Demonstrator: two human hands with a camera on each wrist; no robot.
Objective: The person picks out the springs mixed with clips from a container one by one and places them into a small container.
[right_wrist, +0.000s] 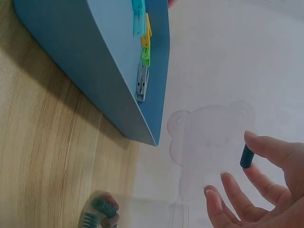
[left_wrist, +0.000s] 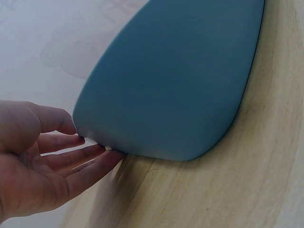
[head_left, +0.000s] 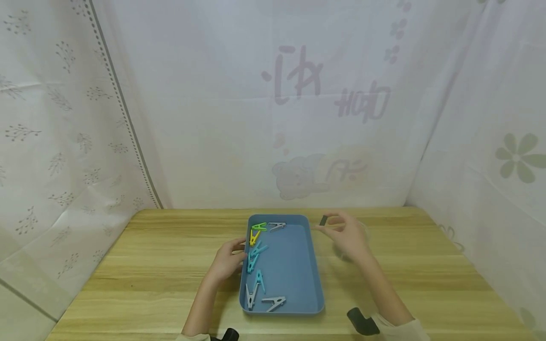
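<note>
A blue tray [head_left: 317,270] lies at the middle of the wooden table. Several clothespins are on its left side: green [head_left: 258,227], yellow [head_left: 254,237] and teal [head_left: 257,251], with grey ones [head_left: 273,302] near the front. My left hand [head_left: 238,254] rests with straight fingers against the tray's left outer wall [left_wrist: 171,80]. To the right of the tray's far corner, my right hand [head_left: 327,225] is raised and pinches a small dark ribbed piece [right_wrist: 246,156] between thumb and fingertip. The same piece [head_left: 323,220] shows small in the head view.
A clear container [right_wrist: 142,211] stands on the table below my right hand, with small ribbed pieces [right_wrist: 102,211] inside. White patterned cloth walls close in the table at the back and both sides. Bare wood [head_left: 162,265] lies left of the tray.
</note>
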